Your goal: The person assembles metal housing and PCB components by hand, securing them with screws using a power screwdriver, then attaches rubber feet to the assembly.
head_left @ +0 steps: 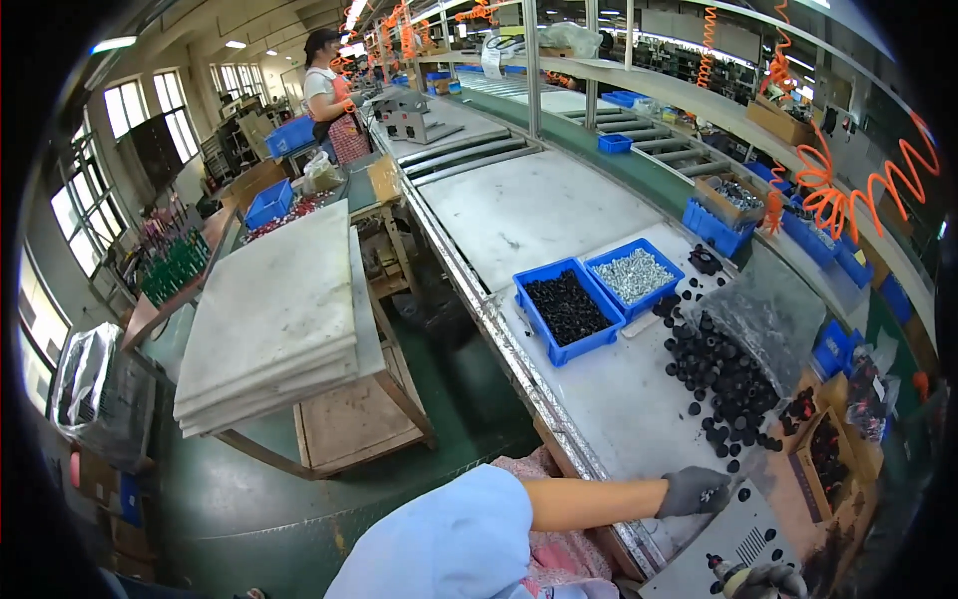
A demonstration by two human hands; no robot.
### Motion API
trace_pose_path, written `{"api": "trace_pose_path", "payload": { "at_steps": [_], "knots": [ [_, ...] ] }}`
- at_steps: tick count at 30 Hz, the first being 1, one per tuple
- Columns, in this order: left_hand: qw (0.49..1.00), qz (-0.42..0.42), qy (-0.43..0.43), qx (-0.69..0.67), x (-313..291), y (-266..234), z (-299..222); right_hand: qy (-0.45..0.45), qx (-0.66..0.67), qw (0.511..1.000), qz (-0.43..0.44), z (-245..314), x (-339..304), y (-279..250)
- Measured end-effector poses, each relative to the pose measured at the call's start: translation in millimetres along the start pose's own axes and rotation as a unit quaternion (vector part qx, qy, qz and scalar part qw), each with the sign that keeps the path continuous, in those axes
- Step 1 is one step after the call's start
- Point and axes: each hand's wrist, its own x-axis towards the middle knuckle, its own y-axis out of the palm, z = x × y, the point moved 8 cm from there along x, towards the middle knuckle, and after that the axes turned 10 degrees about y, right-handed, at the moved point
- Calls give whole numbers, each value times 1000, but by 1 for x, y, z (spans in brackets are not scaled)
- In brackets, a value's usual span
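A grey metal panel (720, 542) with slots and round black feet (769, 535) along its edges lies at the near end of the bench. My left hand (696, 491), in a dark grey glove, is at the panel's far left edge with its fingers curled together; what they pinch is too small to name. Low at the picture's edge, my right hand (776, 581), also gloved, is wrapped round a power screwdriver (736, 579). Only the tool's pale nose shows, close to a black foot on the panel; the rest is hidden by the hand and the frame edge.
Two blue bins hold black screws (569, 307) and silver screws (633, 275). Loose black feet (723, 374) are heaped beside a clear plastic bag (768, 314). A cardboard box (826, 464) stands at right. White boards (279, 299) are stacked at left. Another person (327, 100) stands farther along the line.
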Motion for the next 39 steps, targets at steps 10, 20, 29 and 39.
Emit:
{"api": "trace_pose_path", "payload": {
  "at_steps": [10,20,29,39],
  "knots": [
    [989,30,-119,81,-63,5,18,-16,-5,998,-57,18,-30,-13],
    [974,65,-115,186,-85,26,18,-214,90,889,395,35,-12,26],
    [966,109,-148,183,-92,35,34,-11,-65,992,-103,20,-44,-19],
    [975,133,-55,170,-99,45,19,8,-310,931,-194,-30,-47,-40]
  ]
}}
